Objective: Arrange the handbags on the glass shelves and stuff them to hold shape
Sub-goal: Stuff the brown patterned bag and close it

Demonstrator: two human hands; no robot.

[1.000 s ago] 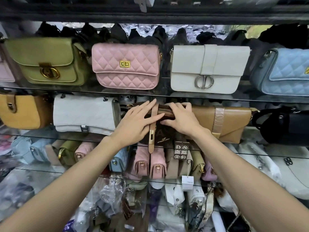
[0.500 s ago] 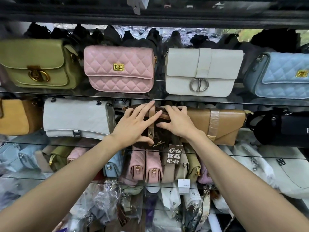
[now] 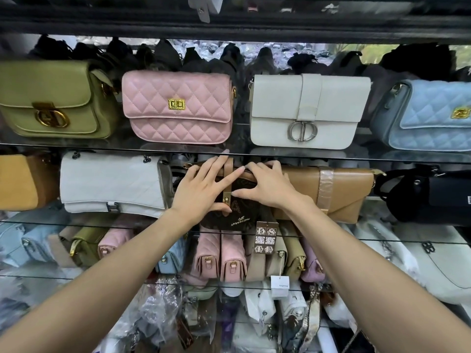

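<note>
Evidently, in the head view, the left hand (image 3: 201,189) lay with spread fingers flat on a dark brown monogram handbag (image 3: 229,215) on the middle glass shelf (image 3: 38,221); the right hand (image 3: 267,186) curled over its top edge. Pressing evenly beneath both palms should seat it square.

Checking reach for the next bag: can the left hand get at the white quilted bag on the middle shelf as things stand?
Probably yes. The left hand rests on the dark brown bag, and the white quilted bag stands right beside it on the same shelf, its front uncovered. Nothing lies between them.
</note>
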